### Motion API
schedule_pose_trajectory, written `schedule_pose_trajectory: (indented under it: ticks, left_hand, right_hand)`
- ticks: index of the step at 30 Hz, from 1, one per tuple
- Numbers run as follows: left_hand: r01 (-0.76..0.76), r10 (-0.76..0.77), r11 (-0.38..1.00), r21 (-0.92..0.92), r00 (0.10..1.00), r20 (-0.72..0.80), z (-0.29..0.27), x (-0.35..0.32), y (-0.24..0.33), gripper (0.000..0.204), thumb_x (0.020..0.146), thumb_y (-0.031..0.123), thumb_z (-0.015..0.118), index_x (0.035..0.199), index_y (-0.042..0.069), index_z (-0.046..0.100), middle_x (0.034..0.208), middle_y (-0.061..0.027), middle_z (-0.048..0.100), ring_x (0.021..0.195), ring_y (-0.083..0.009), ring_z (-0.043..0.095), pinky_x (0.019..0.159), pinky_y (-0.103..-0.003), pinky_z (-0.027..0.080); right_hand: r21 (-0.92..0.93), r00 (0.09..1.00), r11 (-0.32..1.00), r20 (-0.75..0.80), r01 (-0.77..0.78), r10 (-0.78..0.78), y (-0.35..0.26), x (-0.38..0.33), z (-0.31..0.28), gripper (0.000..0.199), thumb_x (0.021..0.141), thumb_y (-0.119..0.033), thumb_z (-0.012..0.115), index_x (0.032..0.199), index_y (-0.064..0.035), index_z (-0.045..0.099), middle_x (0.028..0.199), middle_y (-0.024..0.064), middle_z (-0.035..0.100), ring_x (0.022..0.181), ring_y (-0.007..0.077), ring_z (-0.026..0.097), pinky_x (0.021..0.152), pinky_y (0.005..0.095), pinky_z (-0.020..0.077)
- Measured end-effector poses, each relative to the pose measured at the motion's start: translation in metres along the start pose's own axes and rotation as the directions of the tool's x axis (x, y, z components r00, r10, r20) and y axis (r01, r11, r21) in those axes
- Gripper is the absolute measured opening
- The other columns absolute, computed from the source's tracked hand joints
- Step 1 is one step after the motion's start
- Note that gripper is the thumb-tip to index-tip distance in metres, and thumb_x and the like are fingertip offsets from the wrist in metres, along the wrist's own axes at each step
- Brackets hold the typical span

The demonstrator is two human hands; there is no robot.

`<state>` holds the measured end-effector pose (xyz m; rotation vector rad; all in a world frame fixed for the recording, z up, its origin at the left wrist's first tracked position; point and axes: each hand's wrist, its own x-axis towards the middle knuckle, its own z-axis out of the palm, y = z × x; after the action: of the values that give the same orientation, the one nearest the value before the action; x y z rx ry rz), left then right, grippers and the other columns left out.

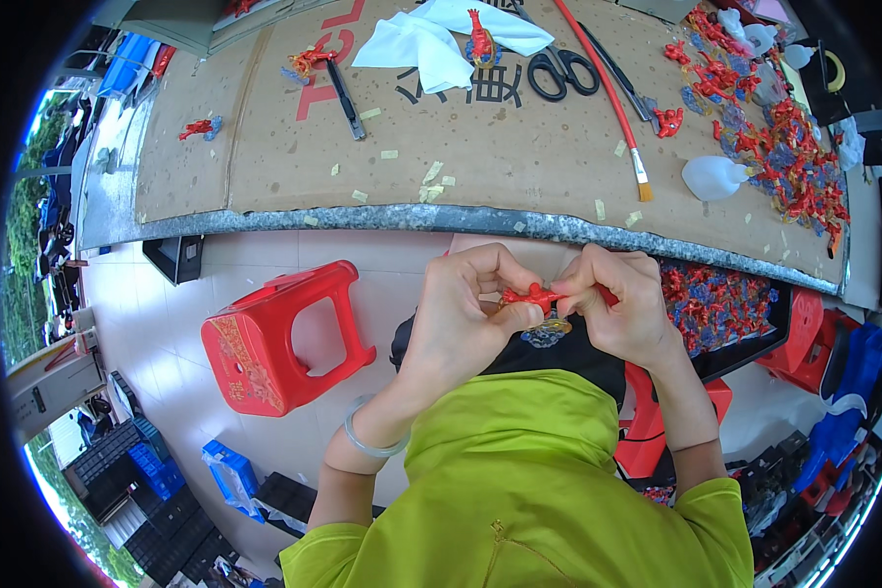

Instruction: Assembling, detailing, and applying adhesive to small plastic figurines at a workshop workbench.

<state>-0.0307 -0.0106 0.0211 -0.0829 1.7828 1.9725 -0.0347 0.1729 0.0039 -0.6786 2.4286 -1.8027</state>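
Observation:
In front of my lap, just below the table edge, a small red figurine point(535, 294) with a clear blue and yellow base is held between both hands. My left hand point(458, 316) pinches its left side between thumb and fingers. My right hand point(629, 306) has its fingertips closed on the figurine's right end; a bit of red also shows by its curled fingers. A similar red figurine point(481, 41) stands upright on the cardboard beside a white cloth point(416, 51). Past my right wrist, a black tray point(776, 328) holds many such red and blue pieces.
Cardboard point(265, 147) covers the table. On it lie a utility knife point(346, 101), black scissors point(563, 74), a red-handled brush point(612, 108), a white squeeze bottle point(713, 178) and a heap of figurines point(794, 162). A red stool point(250, 363) stands on the floor to the left.

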Motion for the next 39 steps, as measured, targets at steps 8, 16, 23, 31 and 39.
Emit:
schedule_pose_trajectory:
  ticks: [8, 16, 23, 31, 39]
  left_hand:
    - [0.146, -0.13, 0.976, -0.16, 0.986, 0.101, -0.01, 0.006, -0.006, 0.017, 0.071, -0.013, 0.066, 0.084, -0.004, 0.057, 0.084, -0.0097, 0.064, 0.076, -0.0121, 0.063, 0.07, -0.024, 0.053]
    - [0.164, -0.145, 0.957, -0.238, 0.985, 0.097, -0.01, 0.007, -0.005, 0.016, 0.071, -0.011, 0.066, 0.083, -0.004, 0.058, 0.081, -0.011, 0.065, 0.073, -0.0123, 0.063, 0.068, -0.024, 0.053]
    - [0.175, -0.152, 0.955, -0.239, 0.982, 0.113, -0.012, 0.009, -0.005, 0.016, 0.072, -0.014, 0.065, 0.084, -0.005, 0.058, 0.084, -0.0098, 0.064, 0.076, -0.013, 0.064, 0.07, -0.025, 0.053]
    - [0.179, -0.157, 0.954, -0.24, 0.982, 0.108, -0.012, 0.01, -0.005, 0.016, 0.072, -0.014, 0.064, 0.083, -0.005, 0.058, 0.084, -0.0098, 0.063, 0.076, -0.0129, 0.063, 0.069, -0.025, 0.053]
    - [0.189, -0.161, 0.946, -0.263, 0.979, 0.122, -0.012, 0.012, -0.007, 0.017, 0.071, -0.014, 0.064, 0.084, -0.005, 0.058, 0.084, -0.0095, 0.063, 0.076, -0.0126, 0.063, 0.069, -0.025, 0.053]
  right_hand:
    - [0.052, 0.991, 0.992, 0.08, -0.114, 0.11, -0.004, 0.005, -0.003, 0.014, 0.071, 0.017, 0.047, 0.076, 0.0057, 0.054, 0.061, 0.0127, 0.061, 0.056, 0.0216, 0.065, 0.05, 0.029, 0.0491]
    - [0.04, 0.99, 0.992, 0.069, -0.123, 0.12, -0.005, 0.008, -0.002, 0.013, 0.072, 0.016, 0.051, 0.075, 0.0045, 0.056, 0.061, 0.0101, 0.061, 0.057, 0.0188, 0.065, 0.051, 0.0262, 0.0489]
    - [0.027, 0.99, 0.991, 0.062, -0.129, 0.128, -0.003, 0.009, -0.002, 0.013, 0.075, 0.016, 0.052, 0.075, 0.004, 0.059, 0.061, 0.0069, 0.061, 0.057, 0.0148, 0.066, 0.052, 0.0232, 0.0494]
    - [0.028, 0.989, 0.991, 0.07, -0.133, 0.131, -0.003, 0.01, -0.003, 0.014, 0.075, 0.016, 0.052, 0.075, 0.0041, 0.06, 0.061, 0.0063, 0.061, 0.057, 0.0146, 0.066, 0.052, 0.0232, 0.0493]
    - [0.04, 0.988, 0.989, 0.066, -0.144, 0.142, -0.001, 0.009, -0.003, 0.013, 0.075, 0.015, 0.052, 0.075, 0.0042, 0.059, 0.061, 0.0065, 0.06, 0.057, 0.0144, 0.065, 0.052, 0.0232, 0.0493]
